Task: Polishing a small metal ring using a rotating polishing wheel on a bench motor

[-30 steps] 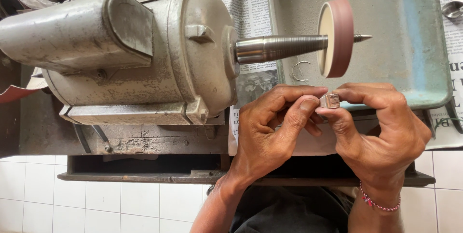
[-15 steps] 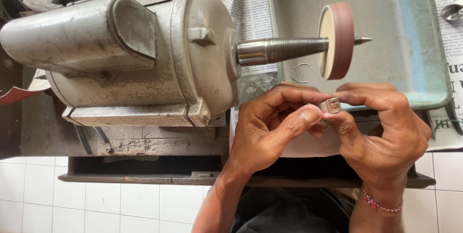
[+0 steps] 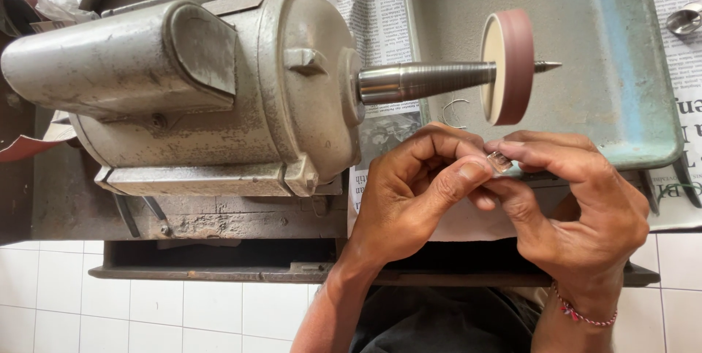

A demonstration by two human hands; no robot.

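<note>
Both hands pinch a small silvery metal ring (image 3: 500, 161) just below a reddish-brown polishing wheel (image 3: 507, 66). My left hand (image 3: 413, 191) presses its thumb and forefinger against the piece from the left. My right hand (image 3: 578, 203) grips it from the right with thumb and forefinger; a red beaded band sits on that wrist. The wheel is mounted on a tapered, threaded steel spindle (image 3: 428, 80) that sticks out of a large grey motor (image 3: 197, 90). The piece is a little below the wheel, apart from it.
A worn grey-blue metal tray (image 3: 621, 68) lies behind the wheel. Newspaper (image 3: 373, 17) covers the bench under the spindle. A small shiny metal cup (image 3: 685, 20) sits at the far right. A thin wire loop (image 3: 455, 108) lies near the wheel. White tiles (image 3: 146, 302) run below the bench edge.
Both hands stay in nearly the same spot below the wheel. The fingers have shifted slightly around the small piece, turning it between the fingertips.
</note>
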